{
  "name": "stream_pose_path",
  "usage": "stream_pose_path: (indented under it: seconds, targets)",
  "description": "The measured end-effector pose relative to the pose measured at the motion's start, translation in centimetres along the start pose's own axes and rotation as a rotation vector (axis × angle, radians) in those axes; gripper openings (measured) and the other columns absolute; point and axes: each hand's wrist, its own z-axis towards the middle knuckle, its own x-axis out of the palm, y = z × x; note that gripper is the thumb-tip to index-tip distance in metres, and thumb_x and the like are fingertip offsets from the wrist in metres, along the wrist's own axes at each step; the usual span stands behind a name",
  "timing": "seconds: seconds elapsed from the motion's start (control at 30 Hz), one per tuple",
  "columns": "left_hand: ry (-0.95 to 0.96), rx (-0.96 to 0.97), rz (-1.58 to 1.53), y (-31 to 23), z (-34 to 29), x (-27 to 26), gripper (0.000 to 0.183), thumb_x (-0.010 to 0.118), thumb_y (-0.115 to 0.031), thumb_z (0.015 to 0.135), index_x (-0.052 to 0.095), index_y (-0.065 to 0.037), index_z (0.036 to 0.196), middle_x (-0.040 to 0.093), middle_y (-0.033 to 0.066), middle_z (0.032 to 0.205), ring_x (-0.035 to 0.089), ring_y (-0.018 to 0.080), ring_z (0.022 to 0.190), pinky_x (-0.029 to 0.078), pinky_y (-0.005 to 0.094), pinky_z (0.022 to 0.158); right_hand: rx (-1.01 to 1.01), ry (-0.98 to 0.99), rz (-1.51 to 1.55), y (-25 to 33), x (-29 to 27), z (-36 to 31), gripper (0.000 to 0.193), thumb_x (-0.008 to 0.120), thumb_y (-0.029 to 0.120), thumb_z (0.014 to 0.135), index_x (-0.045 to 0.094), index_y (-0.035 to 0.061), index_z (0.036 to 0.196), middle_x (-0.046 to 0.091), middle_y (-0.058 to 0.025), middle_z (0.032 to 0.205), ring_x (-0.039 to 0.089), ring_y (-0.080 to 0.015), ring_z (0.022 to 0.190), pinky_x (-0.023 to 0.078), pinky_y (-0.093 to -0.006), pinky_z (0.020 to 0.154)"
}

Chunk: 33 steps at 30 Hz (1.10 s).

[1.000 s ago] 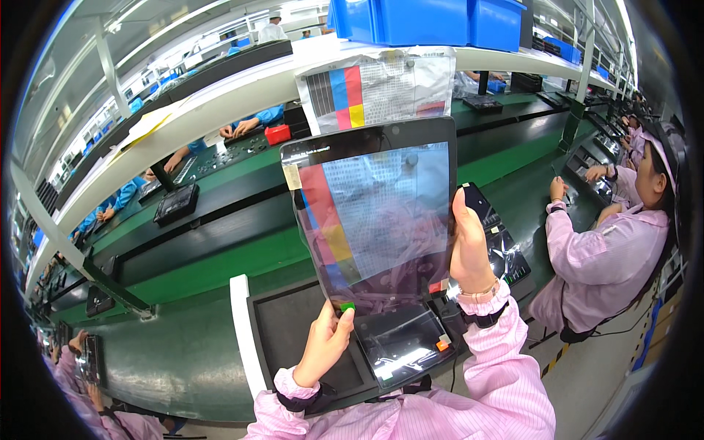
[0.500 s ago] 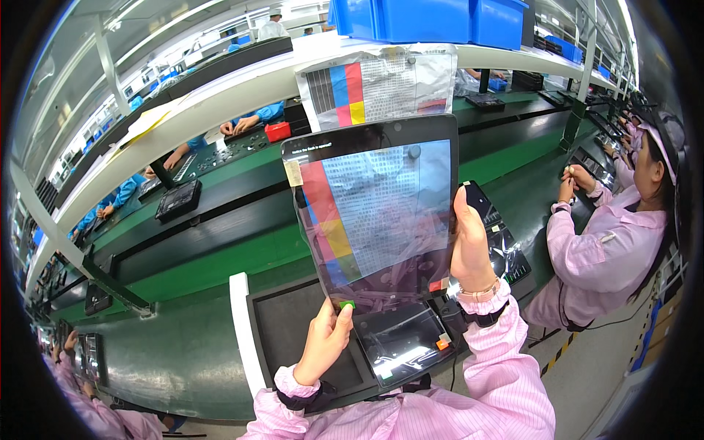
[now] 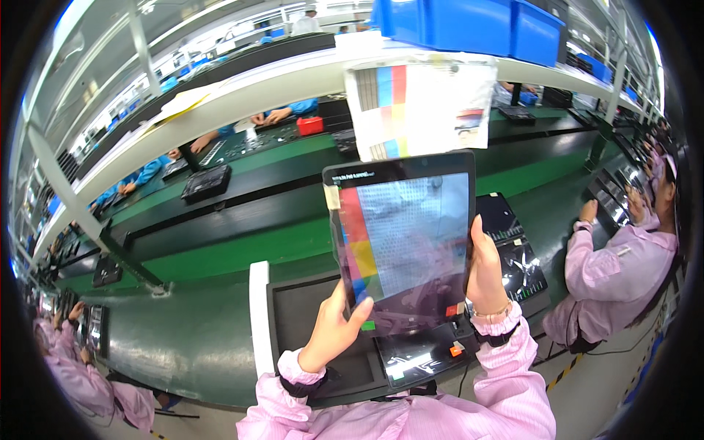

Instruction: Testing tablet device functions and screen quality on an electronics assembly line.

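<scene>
Between my two hands is a black tablet (image 3: 414,242), tilted up in front of me. Its screen shows a picture of a printed chart with coloured blocks. My left hand (image 3: 334,326) grips the lower left edge, thumb over the front just above a green sticker (image 3: 368,325). The right edge is held by my right hand (image 3: 487,275), thumb up along the side; its fingers are hidden behind. Beyond the tablet's top hangs the paper chart (image 3: 440,99), bright and washed out. Below lies another dark tablet (image 3: 419,358) with small stickers, partly covered by the held one.
A black padded tray (image 3: 293,304) with a white strip (image 3: 259,330) lies on the green bench (image 3: 176,337). More dark devices (image 3: 521,268) are at the right. Blue bins (image 3: 447,29) stand on the shelf above. A person in pink (image 3: 623,271) works at my right; others sit across and left.
The view has shifted, moving the scene rightward. The tablet is lower against the chart, which looks brighter. My left thumb has slid up from the green sticker onto the screen's edge.
</scene>
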Motion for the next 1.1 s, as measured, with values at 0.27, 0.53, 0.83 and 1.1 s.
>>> stream_pose_path:
  seconds: [0.27, 0.53, 0.83, 1.1]
  targets:
    - [-0.236, -0.145, -0.386, -1.1, 1.0, -1.0, 0.031, 0.048, -0.019, 0.098, 0.048, 0.000, 0.123, 0.056, 0.0013, 0.104, 0.049, 0.0067, 0.092, 0.040, 0.0225, 0.084, 0.185, -0.056, 0.010, -4.4, 0.2, -2.2, 0.038, 0.044, 0.035, 0.098, 0.061, 0.0013, 0.101, 0.064, -0.0064, 0.099, 0.061, -0.0136, 0.091, 0.047, -0.0278, 0.080]
    - [-0.348, -0.243, -0.350, 1.8, -2.5, -3.6, 0.035, 0.042, -0.024, 0.100, 0.050, 0.001, 0.124, 0.057, 0.0039, 0.111, 0.051, 0.0097, 0.100, 0.039, 0.0240, 0.090, 0.193, 0.057, -0.110, -7.3, 2.9, -3.1, 0.052, 0.042, 0.034, 0.099, 0.034, 0.0014, 0.139, 0.040, -0.0079, 0.141, 0.037, -0.0159, 0.129, 0.030, -0.0306, 0.106]
    - [-0.336, -0.407, -0.375, 5.3, -8.3, -9.1, 0.055, 0.034, -0.041, 0.100, 0.040, 0.003, 0.133, 0.049, 0.0118, 0.127, 0.050, 0.0189, 0.114, 0.036, 0.0304, 0.099, 0.478, 0.030, -0.100, -16.1, 3.3, -2.6, 0.054, 0.049, 0.036, 0.096, 0.040, 0.0022, 0.137, 0.040, -0.0036, 0.141, 0.031, -0.0128, 0.131, 0.018, -0.0288, 0.110]
    - [-0.154, -0.373, 0.580, 6.2, -20.7, -13.6, 0.035, 0.050, -0.012, 0.092, 0.049, 0.001, 0.125, 0.047, 0.0167, 0.130, 0.041, 0.0322, 0.122, 0.031, 0.0389, 0.103, 0.706, -0.144, -0.033, -23.2, 3.7, -1.8, 0.036, 0.045, 0.037, 0.097, 0.052, 0.0069, 0.116, 0.056, -0.0045, 0.110, 0.051, -0.0145, 0.102, 0.045, -0.0353, 0.090]
